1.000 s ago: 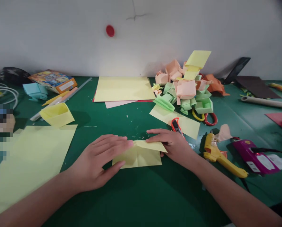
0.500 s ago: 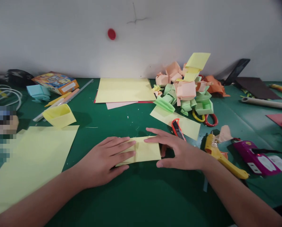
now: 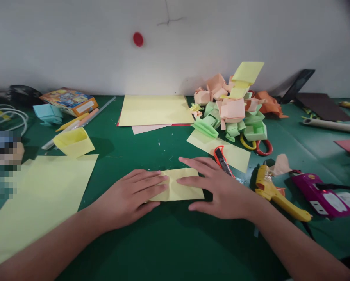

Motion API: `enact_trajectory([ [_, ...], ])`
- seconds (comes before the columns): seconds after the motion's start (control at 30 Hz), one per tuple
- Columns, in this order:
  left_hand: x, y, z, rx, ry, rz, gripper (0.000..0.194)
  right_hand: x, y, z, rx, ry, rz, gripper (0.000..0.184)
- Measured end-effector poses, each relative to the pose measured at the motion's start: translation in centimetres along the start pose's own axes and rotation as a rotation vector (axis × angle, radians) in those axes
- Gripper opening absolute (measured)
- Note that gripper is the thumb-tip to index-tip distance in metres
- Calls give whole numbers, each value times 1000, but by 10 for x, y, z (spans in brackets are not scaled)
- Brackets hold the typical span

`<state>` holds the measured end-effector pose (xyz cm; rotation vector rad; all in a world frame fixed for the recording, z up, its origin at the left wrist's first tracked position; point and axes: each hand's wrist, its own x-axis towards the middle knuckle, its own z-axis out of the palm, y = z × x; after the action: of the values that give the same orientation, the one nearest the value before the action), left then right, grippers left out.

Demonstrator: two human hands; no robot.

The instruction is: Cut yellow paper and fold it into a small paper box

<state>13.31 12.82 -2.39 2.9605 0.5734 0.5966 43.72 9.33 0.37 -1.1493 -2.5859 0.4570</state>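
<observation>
Folded yellow paper (creased mid-length) lies under both spread hands

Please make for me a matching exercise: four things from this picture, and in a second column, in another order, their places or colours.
Things:
1. Cutter
2. Left hand
3. Disc
4. Glue gun

Places or colours:
A. Flat on the small paper
B. Yellow, right of the cutter
C. On the wall
D. Red and black

Pairs: 1-D, 2-A, 3-C, 4-B
</observation>
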Motion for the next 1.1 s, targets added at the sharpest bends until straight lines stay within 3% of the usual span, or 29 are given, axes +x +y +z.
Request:
enact_trajectory([
  [0.07, 0, 0, 0, -12, 34, 4, 31, 0, -3, 2, -26, 30, -58, 54],
  [0.23, 4, 1, -6, -22, 152, 31, 15, 4, -4, 10, -95, 133, -130, 30],
  [0.43, 4, 3, -17, 17, 306, 35, 12, 7, -2, 8, 136, 165, -96, 38],
  [0.63, 3, 19, -27, -17, 397, -31, 23, 3, -9, -1, 399, 153, -72, 33],
  [0.77, 5, 24, -26, -48, 418, -102, 26, -2, -13, -4, 531, 188, -113, 55],
  [0.87, 5, 22, -23, -25, 394, -115, 24, -3, -18, 0, 459, 172, -7, 68],
  [1.0, 2, 17, -17, -21, 351, -162, 26, 0, -21, 8, 384, 206, 217, 41],
  [1.1, -2, 15, -11, -56, 322, -270, 27, 4, -19, 10, 404, 262, 305, 26],
])
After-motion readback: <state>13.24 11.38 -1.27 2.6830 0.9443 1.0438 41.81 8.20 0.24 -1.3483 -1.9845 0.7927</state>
